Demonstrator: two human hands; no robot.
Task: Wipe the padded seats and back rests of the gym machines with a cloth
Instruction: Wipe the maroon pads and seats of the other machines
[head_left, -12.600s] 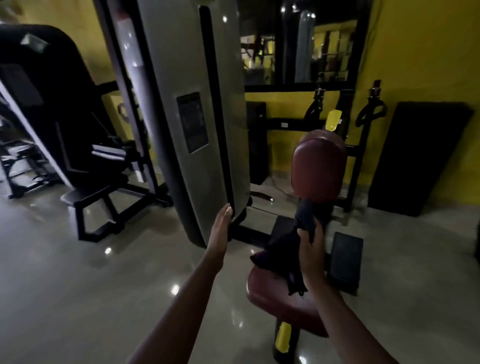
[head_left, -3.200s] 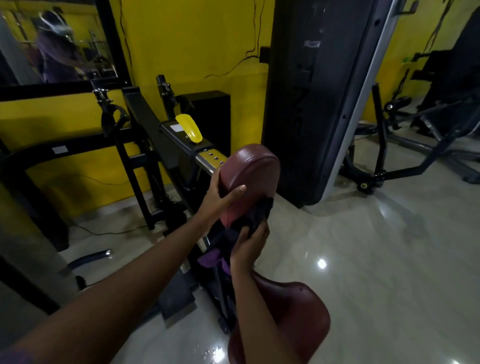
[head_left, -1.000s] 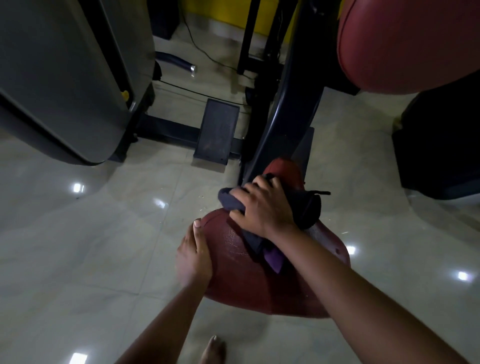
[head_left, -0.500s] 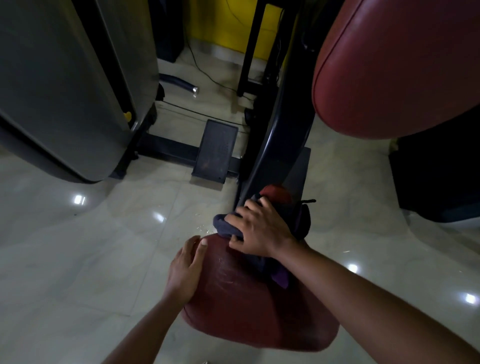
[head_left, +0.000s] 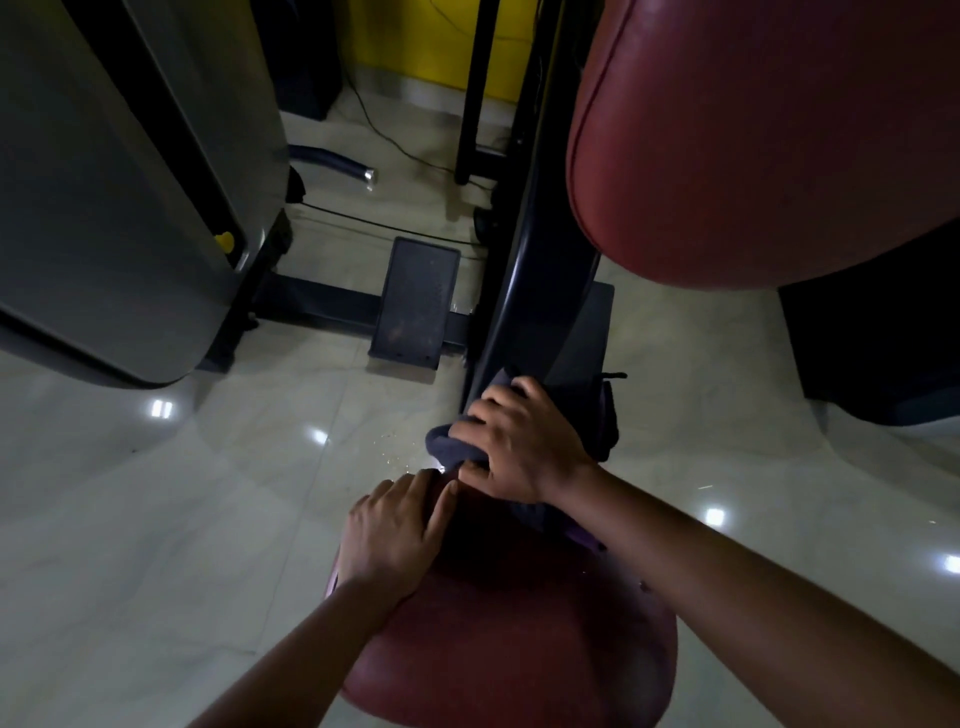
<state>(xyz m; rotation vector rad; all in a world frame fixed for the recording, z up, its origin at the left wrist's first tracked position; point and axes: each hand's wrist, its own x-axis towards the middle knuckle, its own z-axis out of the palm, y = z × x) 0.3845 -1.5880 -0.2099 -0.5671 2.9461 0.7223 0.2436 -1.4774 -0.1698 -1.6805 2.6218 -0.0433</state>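
Maroon padded seat (head_left: 519, 649), dark cloth (head_left: 448, 446) bunched at its far end

I see a maroon seat (head_left: 519, 649) and back rest (head_left: 753, 156) covered in smooth, leather-like vinyl with a dull sheen, a soft dark cloth (head_left: 451, 442), a glossy polished floor (head_left: 208, 519) reflecting lights, a satin grey machine cover (head_left: 104, 208), and a matt black textured foot plate (head_left: 415, 301).

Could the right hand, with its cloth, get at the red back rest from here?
Probably yes: the right hand grips the cloth on the seat, and the back rest looms just above, nothing between.
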